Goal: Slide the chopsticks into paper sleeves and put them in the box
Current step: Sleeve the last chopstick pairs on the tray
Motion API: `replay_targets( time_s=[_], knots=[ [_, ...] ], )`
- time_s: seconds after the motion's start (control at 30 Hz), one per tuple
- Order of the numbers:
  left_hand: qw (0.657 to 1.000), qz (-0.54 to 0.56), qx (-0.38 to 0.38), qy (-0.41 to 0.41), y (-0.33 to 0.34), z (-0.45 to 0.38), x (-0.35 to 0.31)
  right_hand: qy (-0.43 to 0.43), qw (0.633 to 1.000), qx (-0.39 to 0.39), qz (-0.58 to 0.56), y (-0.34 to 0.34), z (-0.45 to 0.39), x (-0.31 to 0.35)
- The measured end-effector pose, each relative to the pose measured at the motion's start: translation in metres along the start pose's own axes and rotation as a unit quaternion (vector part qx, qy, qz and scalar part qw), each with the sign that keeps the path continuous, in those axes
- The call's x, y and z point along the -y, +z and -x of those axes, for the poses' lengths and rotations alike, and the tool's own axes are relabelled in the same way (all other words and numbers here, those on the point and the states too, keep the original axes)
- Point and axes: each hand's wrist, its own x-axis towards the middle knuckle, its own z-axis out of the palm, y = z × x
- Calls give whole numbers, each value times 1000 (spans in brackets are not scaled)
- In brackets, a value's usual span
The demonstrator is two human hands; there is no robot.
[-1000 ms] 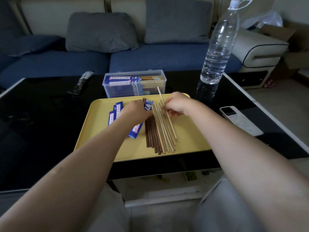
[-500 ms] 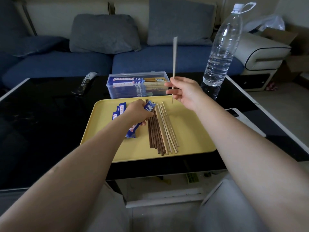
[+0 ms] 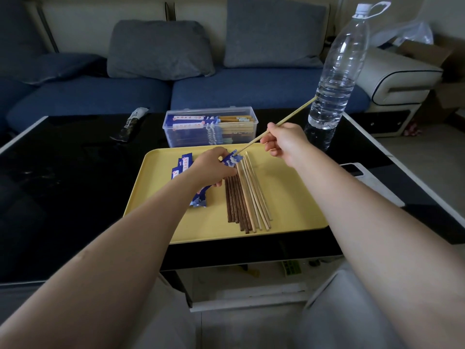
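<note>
My right hand point(image 3: 284, 142) pinches a light bamboo chopstick point(image 3: 292, 115) that slants down to the left, its tip at the open mouth of a blue paper sleeve point(image 3: 232, 159). My left hand point(image 3: 214, 167) grips that sleeve over the yellow tray point(image 3: 297, 197); the sleeve's lower end point(image 3: 199, 199) shows below the wrist. Several dark brown and light loose chopsticks point(image 3: 247, 197) lie side by side on the tray. More blue sleeves point(image 3: 181, 165) lie left of my hand. A clear plastic box point(image 3: 210, 128) behind the tray holds several sleeved chopsticks.
The tray sits on a black glass table point(image 3: 63, 177). A tall water bottle point(image 3: 337, 71) stands at the back right, close to the raised chopstick end. A white phone point(image 3: 362, 177) lies right of the tray, a dark wrapped item point(image 3: 130, 123) at the back left. A blue sofa point(image 3: 226, 89) is behind.
My right hand lifted one light chopstick off the pile, held it upright, then tilted it down so its tip meets the sleeve mouth. My left hand raised the sleeve end slightly.
</note>
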Motion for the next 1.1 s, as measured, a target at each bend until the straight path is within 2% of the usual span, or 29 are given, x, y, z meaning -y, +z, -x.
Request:
replay_targets(
  time_s=[0.47,0.57,0.67,0.73,0.8,0.87,1.0,1.1],
  knots=[
    [998,58,5,10,0,2,-3,20,999,-45,24,-2,-5,-2],
    [998,51,18,23,0,5,-9,32,999,-2,23,2,-2,-4],
    [997,70,6,32,2,8,-16,63,994,84,19,13,6,-6],
    [994,105,-8,19,4,8,-19,96,986,138,19,20,12,-6],
    [992,125,-8,-2,4,8,-20,114,981,156,20,23,13,-6],
    [992,128,12,-16,2,8,-20,108,985,136,22,22,10,-6],
    [990,122,59,-32,-1,10,-17,94,994,45,-21,14,1,-6],
    [989,117,84,-20,-3,12,-17,81,996,25,-20,9,-2,-7]
  ],
)
